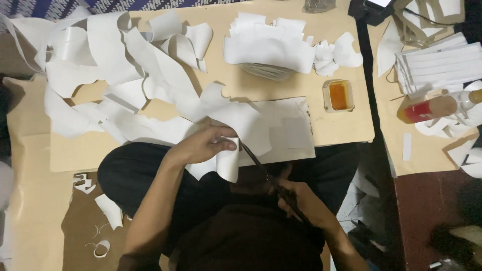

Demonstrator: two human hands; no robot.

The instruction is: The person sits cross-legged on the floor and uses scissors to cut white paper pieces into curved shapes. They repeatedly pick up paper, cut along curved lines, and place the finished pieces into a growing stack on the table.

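The white sheet (228, 160) hangs off the near edge of the table (341, 128), over the person's lap, curling down below the left hand (203, 145). That hand's grip is closed on the sheet's upper edge, thumb on top and fingers wrapped round it. The scissors (271, 180) run on a long slant, tips far and left where they meet the sheet's right edge just beside the left thumb, handles near and right inside the right hand (298, 200). The right hand's grip is closed on the handles; whether the blades are parted cannot be told in the dim light. So the sheet lies far and left of the right hand, along the line of the blades, and the left hand is the one touching it. Farther out, loose white offcuts (125, 65) cover the left half of the table, a stack of cut pieces (268, 50) sits at the far middle, and a small dish of amber liquid (339, 95) stands to the right. A red-and-white bottle (437, 106) lies on the neighbouring surface further right.
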